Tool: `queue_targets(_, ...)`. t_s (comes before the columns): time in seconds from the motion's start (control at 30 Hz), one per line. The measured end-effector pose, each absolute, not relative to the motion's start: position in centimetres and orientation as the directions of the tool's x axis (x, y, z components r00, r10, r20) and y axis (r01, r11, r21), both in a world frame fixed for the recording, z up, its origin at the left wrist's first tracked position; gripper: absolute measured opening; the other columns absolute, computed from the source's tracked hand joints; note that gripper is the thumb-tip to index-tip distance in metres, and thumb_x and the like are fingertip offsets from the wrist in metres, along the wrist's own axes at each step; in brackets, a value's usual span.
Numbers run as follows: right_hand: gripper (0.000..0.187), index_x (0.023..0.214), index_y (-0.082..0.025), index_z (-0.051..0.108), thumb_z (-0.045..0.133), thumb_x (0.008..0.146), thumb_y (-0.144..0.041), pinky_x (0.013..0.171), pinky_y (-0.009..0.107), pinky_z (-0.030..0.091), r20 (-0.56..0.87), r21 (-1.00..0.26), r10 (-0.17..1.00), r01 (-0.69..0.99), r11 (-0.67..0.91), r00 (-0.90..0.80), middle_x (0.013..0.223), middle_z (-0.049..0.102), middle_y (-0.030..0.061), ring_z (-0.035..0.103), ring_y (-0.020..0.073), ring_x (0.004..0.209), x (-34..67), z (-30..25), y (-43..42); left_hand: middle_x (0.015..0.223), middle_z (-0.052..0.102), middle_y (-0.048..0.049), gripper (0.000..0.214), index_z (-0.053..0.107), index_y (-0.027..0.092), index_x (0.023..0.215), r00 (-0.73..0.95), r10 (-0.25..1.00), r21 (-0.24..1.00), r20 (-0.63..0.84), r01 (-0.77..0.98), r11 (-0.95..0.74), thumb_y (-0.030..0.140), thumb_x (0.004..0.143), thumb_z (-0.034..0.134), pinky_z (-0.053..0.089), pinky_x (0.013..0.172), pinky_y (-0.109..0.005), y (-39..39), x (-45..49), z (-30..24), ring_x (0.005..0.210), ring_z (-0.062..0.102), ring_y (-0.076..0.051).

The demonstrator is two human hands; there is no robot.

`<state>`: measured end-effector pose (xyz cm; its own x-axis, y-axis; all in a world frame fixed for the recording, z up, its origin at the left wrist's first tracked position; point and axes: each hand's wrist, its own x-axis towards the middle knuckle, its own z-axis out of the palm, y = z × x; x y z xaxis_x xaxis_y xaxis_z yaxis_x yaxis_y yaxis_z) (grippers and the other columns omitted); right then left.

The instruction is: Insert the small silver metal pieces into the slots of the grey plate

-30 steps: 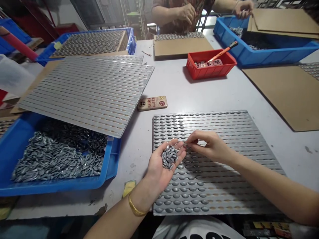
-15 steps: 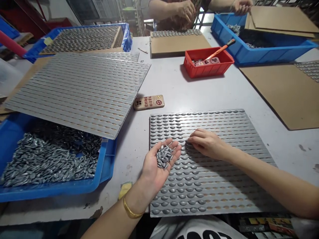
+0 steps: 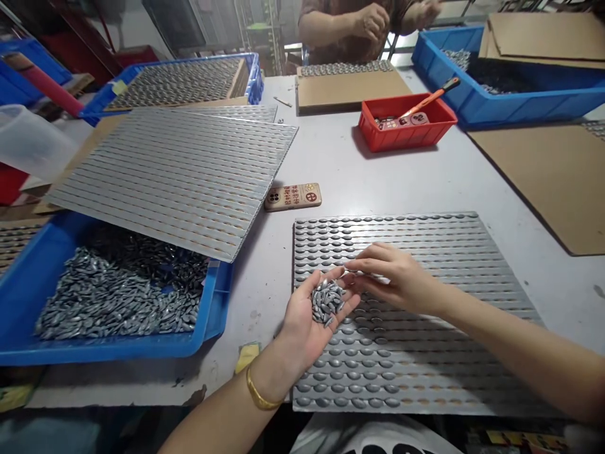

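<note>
My left hand (image 3: 312, 315) is palm up with its fingers slightly curled, cupping a small heap of grey spindle-shaped pieces (image 3: 327, 300). My right hand (image 3: 392, 277) is at the left hand's fingertips, its thumb and forefinger a little apart, and I see nothing between them. Both hands are over a grey ridged board (image 3: 454, 353) with rows of slots. Similar pieces sit in its left columns and along its top row; the slots to the right show brownish. The hands hide part of the board's middle.
At left, a blue bin (image 3: 189, 343) holds many loose grey pieces, with another ridged board (image 3: 179, 176) lying across it. A patterned phone-like case (image 3: 293, 197), a red tray (image 3: 401, 135) and a second blue bin (image 3: 510, 107) lie beyond. Across the table is another person (image 3: 347, 28).
My right hand has moved left, off the board's rows, to the fingertips of my left hand. The whole view has shifted slightly. The other person's hand has left the cardboard at the far bin.
</note>
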<state>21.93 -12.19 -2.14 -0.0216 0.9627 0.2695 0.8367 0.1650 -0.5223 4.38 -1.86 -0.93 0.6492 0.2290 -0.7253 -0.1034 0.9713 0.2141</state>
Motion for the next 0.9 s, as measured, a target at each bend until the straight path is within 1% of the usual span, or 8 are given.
queue_targets(0.13, 0.024, 0.113, -0.026, 0.067, 0.055, 0.093, -0.022, 0.072, 0.035, 0.047, 0.197, -0.557, 0.979, 0.816, 0.151, -0.047, 0.096, 0.061, 0.008, 0.053, 0.0203, 0.087, 20.2, -1.4, -10.6, 0.096, 0.074, -0.0087, 0.019, 0.067, 0.012, 0.098, 0.628, 0.278, 0.232, -0.727, -0.156, 0.96, 0.022, 0.091, 0.053, 0.053, 0.094, -0.047, -2.2, 4.5, -1.3, 0.089, 0.07, -0.02)
queue_targets(0.33, 0.015, 0.095, -0.021, 0.068, 0.056, 0.089, -0.014, 0.077, 0.036, 0.049, 0.241, -0.734, 0.97, 0.659, 0.162, 0.03, 0.094, 0.064, 0.0071, 0.056, 0.019, 0.089, 19.3, -1.2, -10.1, 0.091, 0.073, -0.0075, 0.016, 0.069, 0.012, 0.093, 0.656, 0.293, 0.257, -0.696, -0.154, 0.954, 0.017, 0.087, 0.055, 0.054, 0.092, -0.044, -2.0, 4.7, -1.8, 0.083, 0.069, -0.018)
queue_targets(0.4, 0.014, 0.097, -0.02, 0.065, 0.054, 0.09, -0.015, 0.078, 0.035, 0.051, 0.216, -0.799, 0.974, 0.586, 0.133, 0.074, 0.094, 0.067, 0.0057, 0.06, 0.0177, 0.088, 19.4, -0.8, -10.5, 0.095, 0.073, -0.0086, 0.018, 0.07, 0.011, 0.096, 0.659, 0.311, 0.283, -0.685, -0.153, 0.947, 0.015, 0.086, 0.055, 0.054, 0.093, -0.043, -1.8, 4.7, -1.7, 0.086, 0.069, -0.018)
queue_targets(0.5, 0.014, 0.102, -0.021, 0.062, 0.052, 0.092, -0.019, 0.07, 0.03, 0.052, 0.169, -0.853, 0.966, 0.52, 0.044, 0.196, 0.089, 0.069, 0.003, 0.063, 0.0152, 0.079, 20.5, -0.6, -11.4, 0.106, 0.072, -0.0131, 0.025, 0.068, 0.01, 0.107, 0.656, 0.302, 0.313, -0.692, -0.105, 0.944, 0.016, 0.084, 0.058, 0.054, 0.094, -0.041, -1.6, 4.6, -1.4, 0.097, 0.069, -0.023)
queue_targets(0.57, 0.012, 0.099, -0.021, 0.063, 0.053, 0.092, -0.021, 0.066, 0.029, 0.051, 0.208, -0.807, 0.948, 0.589, 0.028, 0.24, 0.087, 0.068, 0.0032, 0.063, 0.0155, 0.077, 21.8, -1.1, -11.9, 0.111, 0.07, -0.0151, 0.028, 0.066, 0.01, 0.109, 0.643, 0.273, 0.31, -0.716, -0.057, 0.949, 0.018, 0.083, 0.061, 0.055, 0.093, -0.039, -1.5, 4.5, -1.0, 0.102, 0.068, -0.027)
queue_targets(0.7, 0.014, 0.097, -0.021, 0.066, 0.052, 0.093, -0.022, 0.071, 0.033, 0.052, 0.293, -0.592, 0.938, 0.805, 0.027, 0.184, 0.089, 0.069, 0.0066, 0.063, 0.019, 0.083, 24.2, -3.7, -12.7, 0.112, 0.07, -0.0157, 0.016, 0.064, 0.012, 0.097, 0.599, 0.266, 0.312, -0.756, -0.029, 0.95, 0.019, 0.084, 0.062, 0.057, 0.09, -0.037, -1.6, 4.4, -0.4, 0.102, 0.068, -0.028)
queue_targets(0.8, 0.021, 0.101, -0.021, 0.066, 0.047, 0.095, -0.018, 0.073, 0.034, 0.053, 0.308, -0.483, 0.945, 0.874, 0.058, 0.107, 0.091, 0.069, 0.0074, 0.063, 0.0192, 0.084, 24.7, -5.4, -13.0, 0.11, 0.07, -0.0155, 0.011, 0.063, 0.013, 0.092, 0.595, 0.27, 0.323, -0.757, -0.017, 0.946, 0.02, 0.084, 0.063, 0.058, 0.089, -0.036, -1.7, 4.4, -0.5, 0.1, 0.069, -0.027)
queue_targets(0.9, 0.024, 0.103, -0.02, 0.066, 0.044, 0.096, -0.016, 0.073, 0.035, 0.053, 0.299, -0.417, 0.953, 0.904, 0.093, 0.04, 0.091, 0.069, 0.0085, 0.061, 0.0199, 0.086, 24.7, -5.7, -13.1, 0.109, 0.07, -0.0146, 0.015, 0.064, 0.013, 0.096, 0.611, 0.284, 0.356, -0.739, -0.004, 0.935, 0.022, 0.084, 0.064, 0.058, 0.088, -0.035, -1.7, 4.3, -0.9, 0.096, 0.07, -0.024)
